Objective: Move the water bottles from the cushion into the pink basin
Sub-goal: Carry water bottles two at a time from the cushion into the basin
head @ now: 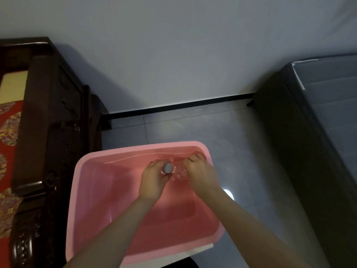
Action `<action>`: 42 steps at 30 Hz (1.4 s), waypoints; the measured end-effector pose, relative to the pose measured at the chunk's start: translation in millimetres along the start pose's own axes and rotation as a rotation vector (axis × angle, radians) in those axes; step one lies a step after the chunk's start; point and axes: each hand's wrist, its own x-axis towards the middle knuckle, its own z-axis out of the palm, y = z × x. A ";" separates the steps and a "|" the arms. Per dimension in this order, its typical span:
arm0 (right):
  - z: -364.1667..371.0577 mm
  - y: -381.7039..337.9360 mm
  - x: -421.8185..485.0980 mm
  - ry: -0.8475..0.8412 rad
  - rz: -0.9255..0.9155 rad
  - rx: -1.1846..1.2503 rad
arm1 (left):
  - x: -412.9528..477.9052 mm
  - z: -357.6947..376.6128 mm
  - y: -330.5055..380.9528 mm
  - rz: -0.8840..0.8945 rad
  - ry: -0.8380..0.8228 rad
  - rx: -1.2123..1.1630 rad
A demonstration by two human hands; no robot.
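A pink basin (92, 182) sits below me on a white support. Both my hands reach down into its far right corner. My left hand (154, 178) is closed around a clear water bottle with a grey cap (167, 168). My right hand (201, 175) grips a second clear water bottle (180, 171) right beside the first; the two bottles touch or nearly touch. Their lower parts are hidden by my hands. The red patterned cushion (7, 144) lies at the far left on a dark wooden seat, and no bottle shows on its visible part.
The dark carved wooden armrest (48, 120) stands directly left of the basin. A dark grey bed or sofa (318, 122) fills the right side. Grey tiled floor (193, 124) runs to a white wall with a black skirting. A bright light reflection (229, 193) lies on the floor by the basin.
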 end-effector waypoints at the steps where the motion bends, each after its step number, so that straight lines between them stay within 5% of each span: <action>1: -0.1 0.7 1.5 0.002 -0.006 0.005 | 1.0 0.6 1.7 -0.003 0.001 0.019; 5: 0.1 1.7 0.1 0.009 -0.025 0.008 | 2.0 -5.9 6.9 0.053 -0.056 0.137; 10: 3.2 -0.9 0.5 0.014 -0.023 -0.006 | 2.1 -18.3 8.9 0.351 -0.239 0.455; 17: -14.3 -0.7 -12.4 0.061 0.013 0.130 | 4.1 -35.4 20.4 0.276 -0.325 0.491; 21: -59.1 0.8 -32.5 0.261 0.062 0.236 | -10.0 -102.9 47.1 0.159 -0.103 0.286; 27: -134.4 -35.0 -29.5 0.429 -0.088 0.315 | -91.9 -265.6 46.7 -0.072 0.453 0.172; 33: -182.0 -178.0 -25.0 0.448 -0.390 0.349 | -266.3 -431.2 -6.0 -0.415 0.896 0.307; 42: -150.8 -471.7 -132.8 0.363 -0.955 0.284 | -476.9 -529.8 24.8 -0.440 1.233 0.505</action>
